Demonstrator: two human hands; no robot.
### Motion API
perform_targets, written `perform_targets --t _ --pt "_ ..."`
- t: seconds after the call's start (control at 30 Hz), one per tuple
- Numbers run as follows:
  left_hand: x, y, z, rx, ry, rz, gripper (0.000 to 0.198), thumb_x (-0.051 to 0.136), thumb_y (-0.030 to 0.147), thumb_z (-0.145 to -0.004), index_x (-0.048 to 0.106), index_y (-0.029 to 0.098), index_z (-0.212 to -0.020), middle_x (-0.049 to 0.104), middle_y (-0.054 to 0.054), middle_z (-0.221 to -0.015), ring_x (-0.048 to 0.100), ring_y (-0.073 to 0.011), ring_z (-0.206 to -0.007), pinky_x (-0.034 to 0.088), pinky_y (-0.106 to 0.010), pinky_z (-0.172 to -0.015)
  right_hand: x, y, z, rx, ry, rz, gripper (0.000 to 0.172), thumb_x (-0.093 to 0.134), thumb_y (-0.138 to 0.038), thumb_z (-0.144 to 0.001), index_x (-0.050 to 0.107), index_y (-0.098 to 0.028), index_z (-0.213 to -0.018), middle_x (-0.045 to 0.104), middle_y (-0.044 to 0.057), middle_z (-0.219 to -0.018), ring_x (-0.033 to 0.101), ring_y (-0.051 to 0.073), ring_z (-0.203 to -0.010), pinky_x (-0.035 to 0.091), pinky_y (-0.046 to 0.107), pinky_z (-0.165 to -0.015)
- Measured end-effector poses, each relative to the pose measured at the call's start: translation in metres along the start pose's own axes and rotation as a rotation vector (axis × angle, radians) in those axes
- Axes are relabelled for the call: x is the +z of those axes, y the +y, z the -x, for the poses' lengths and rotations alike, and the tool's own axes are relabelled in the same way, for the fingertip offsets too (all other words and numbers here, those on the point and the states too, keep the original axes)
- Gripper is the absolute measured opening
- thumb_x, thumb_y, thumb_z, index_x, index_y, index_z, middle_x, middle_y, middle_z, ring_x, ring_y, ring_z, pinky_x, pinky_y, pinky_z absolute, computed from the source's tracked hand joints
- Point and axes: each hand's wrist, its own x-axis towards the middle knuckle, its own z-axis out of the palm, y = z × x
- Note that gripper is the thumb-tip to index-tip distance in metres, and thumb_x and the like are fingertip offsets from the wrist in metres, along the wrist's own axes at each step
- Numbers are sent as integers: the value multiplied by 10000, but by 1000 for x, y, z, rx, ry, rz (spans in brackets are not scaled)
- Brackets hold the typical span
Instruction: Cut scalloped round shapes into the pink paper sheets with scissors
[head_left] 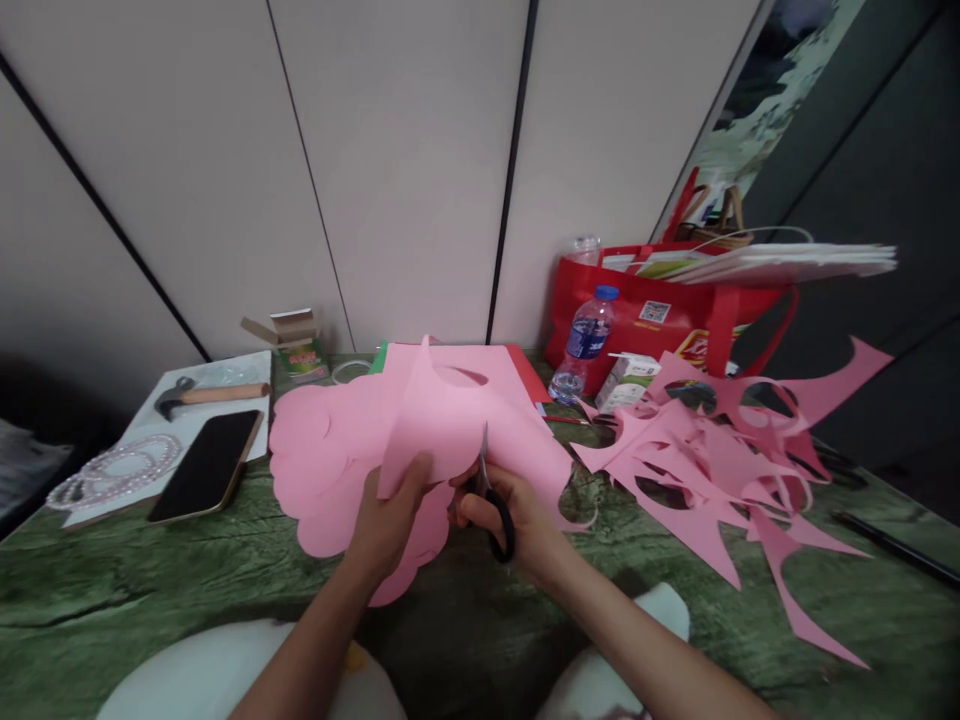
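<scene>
Scissors (489, 495) with black handles are gripped in the right hand (525, 520), the fingers closed through the loops, and the pink sheet (450, 410) is pinched at its lower edge by the left hand (390, 515), thumb on the near face. The sheet is held up above the green surface (150, 590), close before the person, and a curved hole is seen near its top. The blades are set into its lower edge, just beside the left thumb.

For a clean cut, it is judged that the paper should be turned by the left hand into the blades, while the scissors are held steady and closed with the inner part of the blades only, so that the curve is not broken into corners. The left thumb should be kept clear of the cutting line, because it is very near to it.

The long axis of the scissors runs from the handles, low and near the person, to the tips, which are pointed up and away, toward the wall. Whether the blades are parted cannot be told, as they are thin and partly hidden.

Under the sheet a stack of rounded pink pieces (315, 460) is lying on the surface; pink offcuts (712, 450) are spread at the right.
</scene>
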Motion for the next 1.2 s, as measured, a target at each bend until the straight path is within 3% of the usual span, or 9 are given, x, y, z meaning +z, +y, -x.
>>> perform_targets --t 0.23,0.8,1.2 --pt "3 11 6 109 67 -249 254 630 394 -729 693 153 -779 693 -37 -689 604 -205 -678 461 -279 -624 1 -4 1 -37 33 -34 364 672 -508 -648 524 -192 -753 497 -22 -636 485 151 -612 409 290 -612" --pt "5 15 10 125 34 -322 232 605 389 -756 680 172 -785 709 -42 -750 629 -223 -751 476 -277 -665 -1 -3 1 -74 -6 -51 296 679 -411 -674 519 -175 -753 459 -26 -669 428 130 -618 345 259 -587" --pt "6 14 10 144 30 -380 301 550 409 -789 678 150 -874 717 -69 -856 642 -216 -815 501 -298 -727 -2 -4 1 -51 5 -43 342 701 -436 -658 502 -167 -726 427 -30 -655 375 118 -601 282 249 -554"
